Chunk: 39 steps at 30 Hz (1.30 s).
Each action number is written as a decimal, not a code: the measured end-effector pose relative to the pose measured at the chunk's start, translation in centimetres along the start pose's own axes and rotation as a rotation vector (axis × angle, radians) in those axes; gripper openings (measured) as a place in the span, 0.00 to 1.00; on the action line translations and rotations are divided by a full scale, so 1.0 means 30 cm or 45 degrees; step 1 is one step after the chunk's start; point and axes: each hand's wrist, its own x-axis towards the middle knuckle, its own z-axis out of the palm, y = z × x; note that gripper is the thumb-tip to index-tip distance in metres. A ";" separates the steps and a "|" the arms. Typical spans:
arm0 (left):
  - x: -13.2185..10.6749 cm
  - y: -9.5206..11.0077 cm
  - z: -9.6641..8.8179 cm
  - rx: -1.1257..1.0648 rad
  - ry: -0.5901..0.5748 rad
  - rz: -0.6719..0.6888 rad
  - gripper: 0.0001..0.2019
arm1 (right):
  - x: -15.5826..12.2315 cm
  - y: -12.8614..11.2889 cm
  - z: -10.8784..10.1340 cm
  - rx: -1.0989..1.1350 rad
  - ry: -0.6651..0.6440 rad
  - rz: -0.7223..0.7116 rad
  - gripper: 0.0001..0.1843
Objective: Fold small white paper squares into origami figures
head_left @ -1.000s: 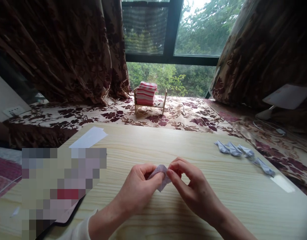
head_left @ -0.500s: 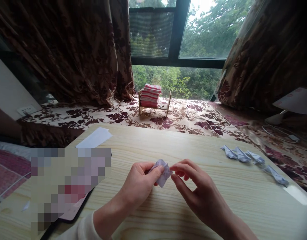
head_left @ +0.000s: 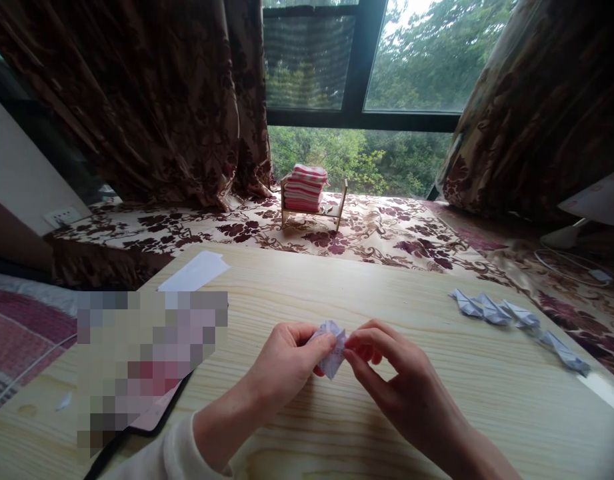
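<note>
A small piece of folded paper (head_left: 331, 363), pale with creases and pointed corners, is held above the middle of the wooden table (head_left: 307, 283). My left hand (head_left: 291, 360) pinches it, with the thumb on top and the fingers mostly hidden beneath. At the paper's right corner, my right hand (head_left: 391, 367) has its thumb and index fingertip drawn together in a pinch. Several folded paper pieces (head_left: 494, 311) of a like colour lie in a slanting row at the table's right side.
White paper sheets (head_left: 194, 270) lie at the table's back left. Nearer, a dark-edged tablet-like device (head_left: 159, 417) is mostly hidden by pixelation. A tiny paper scrap (head_left: 64, 401) sits far left. Behind the table, a small wooden rack (head_left: 343, 203) holds folded striped cloths (head_left: 305, 189).
My right thumb and index finger have closed together at the paper's right corner. The view has shifted slightly, and the left hand keeps its hold on the paper.
</note>
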 end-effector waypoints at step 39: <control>0.000 -0.011 -0.006 0.195 -0.043 0.049 0.08 | -0.004 -0.002 -0.004 -0.265 0.024 -0.201 0.08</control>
